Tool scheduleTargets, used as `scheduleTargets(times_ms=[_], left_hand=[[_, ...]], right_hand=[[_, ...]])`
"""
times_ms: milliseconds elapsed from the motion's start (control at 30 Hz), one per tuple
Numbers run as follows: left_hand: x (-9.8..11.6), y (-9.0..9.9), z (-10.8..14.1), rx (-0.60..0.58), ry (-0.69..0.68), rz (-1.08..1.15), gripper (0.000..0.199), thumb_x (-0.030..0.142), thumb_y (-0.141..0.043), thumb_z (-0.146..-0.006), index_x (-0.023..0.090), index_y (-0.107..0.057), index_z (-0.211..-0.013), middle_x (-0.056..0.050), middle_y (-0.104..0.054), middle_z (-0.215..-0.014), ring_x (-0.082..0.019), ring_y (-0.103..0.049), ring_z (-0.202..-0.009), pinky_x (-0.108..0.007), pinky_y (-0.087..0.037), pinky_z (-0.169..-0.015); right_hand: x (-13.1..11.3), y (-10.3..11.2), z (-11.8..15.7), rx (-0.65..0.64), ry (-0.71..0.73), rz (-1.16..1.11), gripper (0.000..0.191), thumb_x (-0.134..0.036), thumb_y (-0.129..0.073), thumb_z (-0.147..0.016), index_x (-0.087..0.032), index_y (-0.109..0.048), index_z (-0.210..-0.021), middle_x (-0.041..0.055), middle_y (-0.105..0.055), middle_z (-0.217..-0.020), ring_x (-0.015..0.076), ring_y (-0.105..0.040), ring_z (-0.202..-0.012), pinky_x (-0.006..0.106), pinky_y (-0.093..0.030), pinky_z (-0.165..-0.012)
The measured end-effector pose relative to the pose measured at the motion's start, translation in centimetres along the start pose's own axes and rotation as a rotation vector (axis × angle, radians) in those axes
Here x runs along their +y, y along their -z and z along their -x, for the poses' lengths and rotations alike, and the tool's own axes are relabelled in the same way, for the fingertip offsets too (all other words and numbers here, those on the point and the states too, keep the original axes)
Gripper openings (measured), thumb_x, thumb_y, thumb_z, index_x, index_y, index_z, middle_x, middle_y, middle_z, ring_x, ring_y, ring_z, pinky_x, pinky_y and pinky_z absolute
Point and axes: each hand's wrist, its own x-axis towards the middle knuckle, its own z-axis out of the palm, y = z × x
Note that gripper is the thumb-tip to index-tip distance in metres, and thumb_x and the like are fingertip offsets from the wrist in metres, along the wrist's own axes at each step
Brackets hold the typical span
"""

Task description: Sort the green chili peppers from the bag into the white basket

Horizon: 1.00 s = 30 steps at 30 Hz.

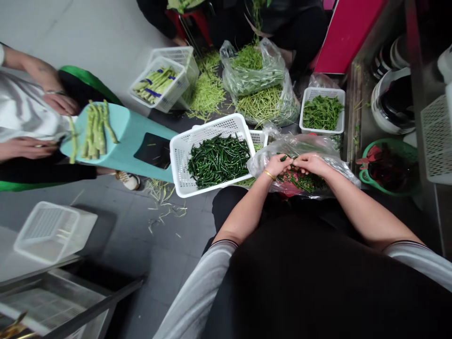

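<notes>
My left hand [278, 165], with a gold bracelet at the wrist, is closed on a small green chili. Fingertip to fingertip with it, my right hand [308, 164] pinches the same small piece. Both hands are over an open clear plastic bag [339, 162], where more thin green chilies [303, 181] lie against something red. Left of the bag stands a white basket [178, 162] holding a heap of dark green chilies [221, 159].
At the left a person's hands hold a stalk beside a turquoise stool [132, 136] bearing green stalks. Beyond are bags of greens [252, 70], a basket of leaves [322, 113] and stacked baskets [162, 84]. A green colander [367, 176] and buckets stand right; a white basket [47, 230] lies lower left.
</notes>
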Motion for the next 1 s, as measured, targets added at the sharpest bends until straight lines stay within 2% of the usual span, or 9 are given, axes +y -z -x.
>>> scheduleTargets(times_ms=[67, 233, 367, 433, 500, 667, 767, 900, 1000], left_hand=[[0.6, 0.6, 0.4, 0.001, -0.006, 0.146, 0.029, 0.032, -0.073, -0.079, 0.016, -0.052, -0.069, 0.003, -0.056, -0.054, -0.003, -0.038, -0.039, -0.018, -0.019, -0.040], [1.2, 1.7, 0.5, -0.166, 0.008, 0.412, 0.031, 0.040, -0.066, -0.078, 0.016, -0.050, -0.066, -0.002, -0.059, -0.061, -0.006, -0.044, -0.045, -0.019, -0.020, -0.040], [0.1, 0.9, -0.5, -0.079, 0.160, 0.264, 0.032, 0.037, -0.075, -0.075, 0.015, -0.054, -0.066, 0.005, -0.044, -0.049, -0.002, -0.029, -0.038, -0.018, -0.011, -0.040], [-0.4, 0.3, -1.0, -0.049, 0.252, 0.155, 0.034, 0.038, -0.079, -0.074, 0.015, -0.055, -0.067, 0.008, -0.035, -0.045, -0.002, -0.023, -0.036, -0.019, -0.008, -0.040], [-0.6, -0.1, -1.3, -0.012, 0.251, 0.127, 0.037, 0.040, -0.080, -0.074, 0.016, -0.054, -0.067, 0.011, -0.030, -0.043, -0.001, -0.020, -0.035, -0.019, -0.007, -0.041], [-0.1, 0.3, -1.1, 0.034, 0.085, 0.204, 0.037, 0.041, -0.078, -0.076, 0.017, -0.051, -0.067, 0.012, -0.025, -0.044, -0.001, -0.017, -0.035, -0.019, -0.007, -0.039], [-0.1, 0.6, -0.6, 0.029, 0.149, 0.134, 0.038, 0.041, -0.078, -0.077, 0.016, -0.052, -0.064, 0.012, -0.025, -0.042, -0.001, -0.018, -0.034, -0.019, -0.007, -0.039], [-0.8, -0.3, -0.8, -0.027, 0.314, 0.078, 0.040, 0.045, -0.072, -0.083, 0.017, -0.051, -0.064, 0.010, -0.028, -0.041, -0.002, -0.020, -0.033, -0.021, -0.006, -0.040], [-1.2, -1.6, -1.2, -0.063, 0.254, 0.187, 0.038, 0.048, -0.069, -0.084, 0.018, -0.051, -0.070, 0.011, -0.027, -0.044, -0.003, -0.019, -0.034, -0.020, -0.011, -0.041]], right_hand=[[0.2, -1.1, -0.9, -0.015, -0.032, 0.106, 0.033, -0.035, -0.046, -0.096, -0.016, -0.072, -0.104, 0.0071, -0.073, -0.091, 0.0168, -0.065, -0.078, 0.023, -0.047, -0.069], [0.6, -3.9, -2.2, -0.061, -0.020, 0.561, 0.028, -0.029, -0.054, -0.092, -0.016, -0.071, -0.109, 0.0167, -0.068, -0.116, 0.0253, -0.065, -0.098, 0.029, -0.047, -0.078], [0.9, -1.7, -1.3, -0.064, 0.021, 0.444, 0.024, -0.026, -0.050, -0.092, -0.016, -0.072, -0.096, 0.0118, -0.071, -0.101, 0.0208, -0.064, -0.089, 0.026, -0.045, -0.076], [1.0, -0.2, -0.7, -0.049, 0.075, 0.386, 0.023, -0.024, -0.050, -0.091, -0.016, -0.071, -0.098, 0.0093, -0.071, -0.101, 0.0197, -0.064, -0.090, 0.025, -0.045, -0.079], [0.8, 0.3, -0.3, -0.051, 0.079, 0.430, 0.026, -0.019, -0.050, -0.089, -0.015, -0.071, -0.104, 0.0109, -0.071, -0.106, 0.0214, -0.065, -0.094, 0.026, -0.046, -0.083], [-0.4, -2.7, -1.1, -0.124, -0.016, 0.631, 0.034, -0.025, -0.048, -0.094, -0.011, -0.071, -0.114, 0.0208, -0.068, -0.116, 0.0303, -0.066, -0.103, 0.034, -0.049, -0.084], [-0.8, -3.6, -1.9, -0.132, -0.034, 0.629, 0.035, -0.025, -0.048, -0.094, -0.009, -0.071, -0.115, 0.0231, -0.068, -0.117, 0.0299, -0.066, -0.103, 0.034, -0.049, -0.084], [-0.2, -0.9, -1.5, -0.130, 0.048, 0.475, 0.025, -0.024, -0.050, -0.091, -0.013, -0.072, -0.096, 0.0139, -0.072, -0.098, 0.0217, -0.065, -0.086, 0.027, -0.046, -0.075], [0.1, 1.3, -0.4, -0.130, 0.167, 0.291, 0.018, -0.027, -0.054, -0.089, -0.016, -0.066, -0.085, 0.0059, -0.070, -0.086, 0.0163, -0.061, -0.076, 0.023, -0.044, -0.071]])
